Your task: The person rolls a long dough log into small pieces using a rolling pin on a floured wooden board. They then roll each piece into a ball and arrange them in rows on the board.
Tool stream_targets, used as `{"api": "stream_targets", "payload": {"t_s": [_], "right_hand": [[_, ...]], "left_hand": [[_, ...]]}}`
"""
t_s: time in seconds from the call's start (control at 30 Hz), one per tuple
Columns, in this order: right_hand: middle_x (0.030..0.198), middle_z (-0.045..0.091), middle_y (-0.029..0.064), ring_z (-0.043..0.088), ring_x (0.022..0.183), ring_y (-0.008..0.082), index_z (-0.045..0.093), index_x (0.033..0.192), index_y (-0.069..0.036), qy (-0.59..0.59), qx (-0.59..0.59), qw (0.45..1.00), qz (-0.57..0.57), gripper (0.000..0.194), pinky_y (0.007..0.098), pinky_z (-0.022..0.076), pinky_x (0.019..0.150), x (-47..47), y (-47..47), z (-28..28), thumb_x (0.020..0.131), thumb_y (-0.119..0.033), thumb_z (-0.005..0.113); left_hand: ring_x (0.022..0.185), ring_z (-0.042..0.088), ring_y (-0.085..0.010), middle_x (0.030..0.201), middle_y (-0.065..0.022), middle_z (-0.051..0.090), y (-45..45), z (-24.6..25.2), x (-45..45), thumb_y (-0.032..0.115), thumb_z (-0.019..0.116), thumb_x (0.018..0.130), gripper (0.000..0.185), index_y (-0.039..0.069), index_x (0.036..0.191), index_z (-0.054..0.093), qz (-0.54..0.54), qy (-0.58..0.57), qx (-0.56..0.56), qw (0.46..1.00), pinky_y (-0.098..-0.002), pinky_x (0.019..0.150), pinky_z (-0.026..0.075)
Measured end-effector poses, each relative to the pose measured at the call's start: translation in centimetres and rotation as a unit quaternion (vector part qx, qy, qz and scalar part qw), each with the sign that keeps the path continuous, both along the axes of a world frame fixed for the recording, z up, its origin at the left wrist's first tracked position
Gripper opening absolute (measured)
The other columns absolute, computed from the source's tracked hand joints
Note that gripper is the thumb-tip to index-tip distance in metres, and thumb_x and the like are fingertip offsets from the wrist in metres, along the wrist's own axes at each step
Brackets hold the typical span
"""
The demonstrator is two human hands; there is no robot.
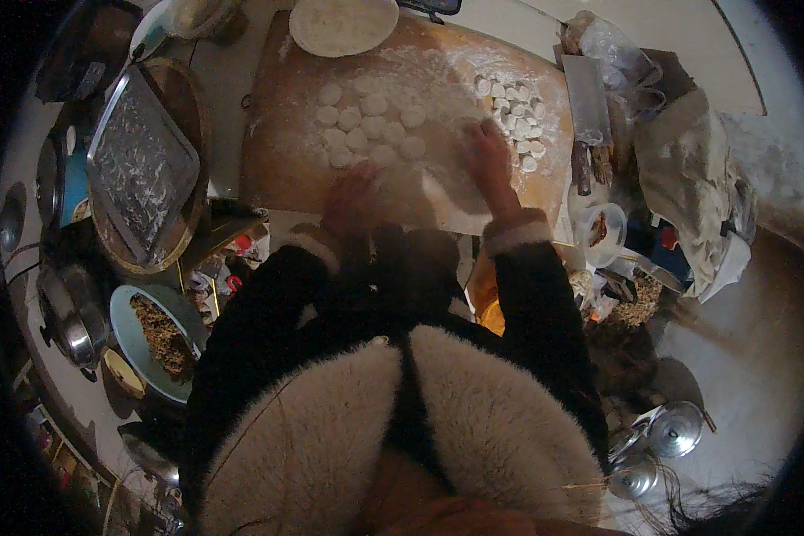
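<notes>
On a floured wooden board (281, 181), flattened round dough pieces (374, 105) lie in a loose group left of centre. Smaller cut dough lumps (522, 126), dusted with flour, are clustered at the board's right side. My left hand (356, 194) is low over the board, its fingers near the lowest flattened rounds; it is dim and blurred. My right hand (488, 151) rests at the left edge of the small lumps, fingers pointing away from me. Whether either hand holds a piece of dough cannot be made out.
A pale round slab (344, 27) overlaps the board's far edge. Right of the board are a cleaver (586, 100), a clear plastic tub (601, 234) and a cloth-like sack (677, 167). Leftward stand a floured metal tray (144, 167) and a light-blue basin (124, 328) of chopped filling (161, 338).
</notes>
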State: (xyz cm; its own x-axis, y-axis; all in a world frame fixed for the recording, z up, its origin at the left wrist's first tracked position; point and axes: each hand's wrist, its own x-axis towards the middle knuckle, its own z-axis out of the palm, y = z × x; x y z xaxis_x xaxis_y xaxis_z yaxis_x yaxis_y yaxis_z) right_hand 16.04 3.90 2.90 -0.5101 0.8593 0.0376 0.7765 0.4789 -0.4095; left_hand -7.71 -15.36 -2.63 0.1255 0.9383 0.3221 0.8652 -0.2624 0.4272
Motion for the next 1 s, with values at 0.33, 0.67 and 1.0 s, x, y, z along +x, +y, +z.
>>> {"api": "stream_targets", "payload": {"t_s": [0.33,0.67,1.0], "right_hand": [[0.112,0.058,0.0179,0.057,0.099,0.041,0.061,0.108,-0.005,-0.004,-0.029,0.998,-0.057,0.038,0.0496,0.0484,0.082,2.9,-0.4,-1.6,0.079,-0.028,0.073],[0.111,0.057,0.0184,0.057,0.103,0.0417,0.061,0.114,-0.008,-0.003,-0.072,0.997,-0.021,0.047,0.0506,0.048,0.086,1.5,0.0,0.2,0.077,-0.033,0.076],[0.136,0.049,0.0211,0.053,0.117,0.0411,0.055,0.131,-0.011,-0.011,-0.014,0.999,0.035,0.065,0.0492,0.0476,0.095,1.3,1.0,0.9,0.079,-0.044,0.075]], "left_hand": [[0.112,0.055,-0.0413,0.127,-0.0197,0.056,0.1,-0.2,0.9,0.031,0.077,0.075,0.054,0.004,0.119,0.061,0.04,-0.056,-0.053,0.996,-0.0515,0.093,0.048],[0.118,0.055,-0.0402,0.131,-0.0218,0.055,-0.5,-1.0,-0.4,0.035,0.072,0.082,0.05,0.003,0.119,0.06,-0.019,0.022,0.033,0.999,-0.0506,0.095,0.047],[0.119,0.057,-0.035,0.134,-0.0162,0.055,-0.4,-2.0,-0.3,0.038,0.07,0.081,0.056,0.01,0.128,0.059,0.012,-0.016,0.009,1.0,-0.0472,0.1,0.045]]}}
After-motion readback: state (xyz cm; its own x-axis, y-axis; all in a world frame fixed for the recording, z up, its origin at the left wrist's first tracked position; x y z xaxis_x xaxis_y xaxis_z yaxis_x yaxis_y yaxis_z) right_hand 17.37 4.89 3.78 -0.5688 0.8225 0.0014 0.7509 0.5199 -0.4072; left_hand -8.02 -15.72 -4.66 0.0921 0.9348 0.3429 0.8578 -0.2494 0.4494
